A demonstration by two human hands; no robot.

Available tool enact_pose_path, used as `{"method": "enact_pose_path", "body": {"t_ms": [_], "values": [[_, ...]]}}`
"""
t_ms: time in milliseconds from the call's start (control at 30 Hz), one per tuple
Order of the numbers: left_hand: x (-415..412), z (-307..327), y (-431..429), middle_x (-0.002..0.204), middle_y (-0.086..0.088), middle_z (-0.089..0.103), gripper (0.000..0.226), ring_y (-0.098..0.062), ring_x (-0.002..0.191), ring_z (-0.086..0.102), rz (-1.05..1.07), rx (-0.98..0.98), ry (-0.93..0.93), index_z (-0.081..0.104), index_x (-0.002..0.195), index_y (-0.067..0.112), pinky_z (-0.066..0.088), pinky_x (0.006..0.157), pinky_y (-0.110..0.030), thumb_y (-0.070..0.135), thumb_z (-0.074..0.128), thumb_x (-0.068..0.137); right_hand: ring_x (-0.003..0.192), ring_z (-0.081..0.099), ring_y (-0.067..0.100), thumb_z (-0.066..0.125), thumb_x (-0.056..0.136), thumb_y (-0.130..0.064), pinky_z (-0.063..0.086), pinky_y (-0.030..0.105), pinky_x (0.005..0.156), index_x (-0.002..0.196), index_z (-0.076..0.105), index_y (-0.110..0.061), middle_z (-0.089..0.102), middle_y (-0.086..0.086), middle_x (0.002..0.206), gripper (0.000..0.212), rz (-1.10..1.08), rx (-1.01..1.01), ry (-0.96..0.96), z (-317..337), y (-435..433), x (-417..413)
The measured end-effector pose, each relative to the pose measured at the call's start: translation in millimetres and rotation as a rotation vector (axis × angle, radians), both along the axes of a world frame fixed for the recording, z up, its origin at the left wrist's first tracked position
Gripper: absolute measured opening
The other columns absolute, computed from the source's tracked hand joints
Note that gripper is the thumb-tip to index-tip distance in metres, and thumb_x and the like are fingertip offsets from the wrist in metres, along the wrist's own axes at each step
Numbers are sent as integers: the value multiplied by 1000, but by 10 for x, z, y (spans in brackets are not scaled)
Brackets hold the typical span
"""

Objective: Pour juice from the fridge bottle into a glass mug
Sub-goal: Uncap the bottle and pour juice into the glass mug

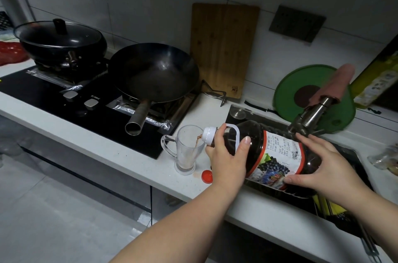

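Note:
A large dark juice bottle (277, 150) with a grape label lies tipped almost flat over the sink's left edge, white spout toward the left. My left hand (226, 155) grips its neck and handle. My right hand (323, 163) holds the bottle's base end. A thin dark stream runs from the spout into a tall glass mug (187, 153) standing upright on the white counter, handle to the left. A little juice shows at the mug's bottom. The red cap (207, 176) lies on the counter beside the mug's foot.
A black hob (64, 99) at left carries an open wok (154, 72) with its handle pointing toward me and a lidded pot (61, 42). A wooden board (221, 47) leans on the wall. A faucet (312, 112), green lid (288, 90) and sink (344, 209) sit to the right.

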State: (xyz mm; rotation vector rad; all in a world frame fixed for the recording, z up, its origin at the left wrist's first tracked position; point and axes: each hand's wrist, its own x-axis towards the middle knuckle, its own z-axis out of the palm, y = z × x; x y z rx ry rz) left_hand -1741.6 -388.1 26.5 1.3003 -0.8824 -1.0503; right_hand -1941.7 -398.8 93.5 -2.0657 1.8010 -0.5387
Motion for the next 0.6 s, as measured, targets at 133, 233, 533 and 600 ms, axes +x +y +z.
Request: {"method": "enact_pose_path", "body": {"t_ms": [133, 233, 533, 600], "values": [[-7, 8, 2, 126, 5, 26, 58, -9, 107, 42, 4, -6, 1, 27, 136, 51, 38, 88, -19, 49, 57, 87, 139, 30, 18, 86, 29, -54, 29, 43, 112, 142, 41, -41, 29, -6, 154, 122, 2, -1, -11, 20, 14, 13], [-7, 11, 6, 124, 6, 26, 57, -9, 108, 42, 4, -7, 5, 26, 136, 52, 37, 87, -17, 49, 57, 88, 139, 30, 19, 85, 28, -54, 29, 43, 112, 142, 41, -41, 29, -5, 154, 122, -4, -2, -8, 25, 11, 15], [-10, -15, -4, 127, 2, 27, 56, -6, 104, 44, 16, -24, 42, 28, 135, 52, 36, 83, -11, 47, 59, 88, 138, 31, 16, 91, 32, -48, 29, 38, 109, 140, 41, -42, 28, -8, 154, 119, -8, -2, 5, 54, 12, 22], [-6, -19, -5, 127, 2, 28, 57, 6, 100, 40, 30, -30, 44, 30, 136, 49, 31, 80, -2, 44, 60, 88, 138, 31, 15, 92, 33, -48, 29, 37, 109, 140, 41, -42, 28, -9, 153, 119, -4, 2, 7, 55, 10, 32]]}}
